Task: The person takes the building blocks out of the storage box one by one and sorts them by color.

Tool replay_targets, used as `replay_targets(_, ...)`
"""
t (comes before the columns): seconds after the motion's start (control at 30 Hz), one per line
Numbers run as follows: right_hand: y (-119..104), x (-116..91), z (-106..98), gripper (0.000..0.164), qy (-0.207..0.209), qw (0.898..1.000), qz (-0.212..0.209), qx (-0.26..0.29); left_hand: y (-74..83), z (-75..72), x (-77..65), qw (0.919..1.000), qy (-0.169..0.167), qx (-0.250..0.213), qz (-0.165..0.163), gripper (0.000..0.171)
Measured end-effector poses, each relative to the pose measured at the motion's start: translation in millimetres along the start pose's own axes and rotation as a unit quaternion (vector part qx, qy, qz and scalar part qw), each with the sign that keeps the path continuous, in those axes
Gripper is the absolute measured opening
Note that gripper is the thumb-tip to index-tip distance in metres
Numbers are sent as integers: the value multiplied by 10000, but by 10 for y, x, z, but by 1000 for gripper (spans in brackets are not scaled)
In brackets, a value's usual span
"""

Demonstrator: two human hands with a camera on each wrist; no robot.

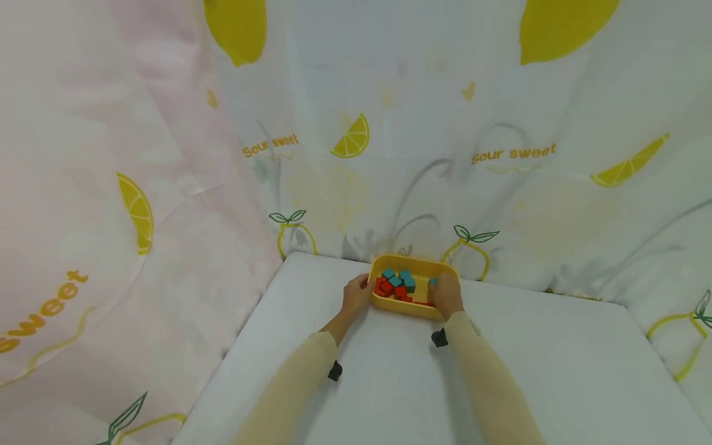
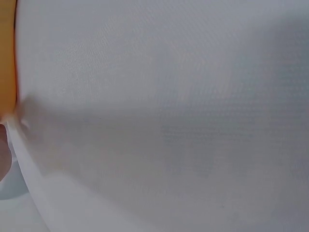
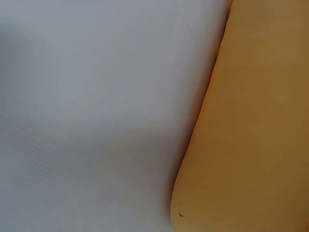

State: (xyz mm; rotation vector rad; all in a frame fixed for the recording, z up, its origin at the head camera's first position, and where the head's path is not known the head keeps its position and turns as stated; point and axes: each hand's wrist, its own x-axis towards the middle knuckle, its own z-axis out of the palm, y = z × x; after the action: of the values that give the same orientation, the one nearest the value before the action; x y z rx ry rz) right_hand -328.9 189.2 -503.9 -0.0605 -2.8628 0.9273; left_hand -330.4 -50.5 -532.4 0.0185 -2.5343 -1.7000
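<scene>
A yellow rectangular plastic box sits on the white table and holds several blue blocks and red blocks. My left hand is at the box's left end and holds it by that side. My right hand reaches over the right end into the box, close to a blue block. Its fingertips are hidden, so a grip on a block cannot be made out. The left wrist view catches only a bit of a finger beside the box. In the right wrist view the box wall fills the right side.
The white table extends toward me and to both sides. Behind the box, close by, hangs a pale curtain with lemon prints; another curtain borders the left side. A dark wrist device is on the right sleeve.
</scene>
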Motion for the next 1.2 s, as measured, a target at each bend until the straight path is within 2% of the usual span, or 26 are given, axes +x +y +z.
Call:
replay_targets(0.17, 35, -13, -22, 28, 81, 9997, -13, 231, 7, 7, -22, 10000, -64, 7, -61, 34)
replay_targets(0.37, 29, -23, -213, 8, 580, 9962, -509, 414, 21, 23, -8, 10000, -7, 77, 37, 36)
replay_targets(0.53, 94, -29, -420, 23, 886, 9895, -899, 703, -3, 30, -40, 9999, 145, 65, 1, 36)
replay_targets(0.7, 218, -16, -643, 32, 846, 9909, -718, 760, -27, 49, -42, 9999, 152, 70, 23, 36)
replay_targets(0.87, 420, -68, -814, 35, 1101, 9889, -756, 649, -23, 77, -20, 9996, -13, 146, 236, 37)
replay_targets(0.97, 530, -129, -840, 34, 1131, 9875, -885, 651, -26, 69, -36, 9997, -7, 137, 195, 37)
replay_targets(1.2, 751, -232, -756, 34, 672, 9923, -763, 701, -55, 72, -47, 9993, 153, 108, 315, 35)
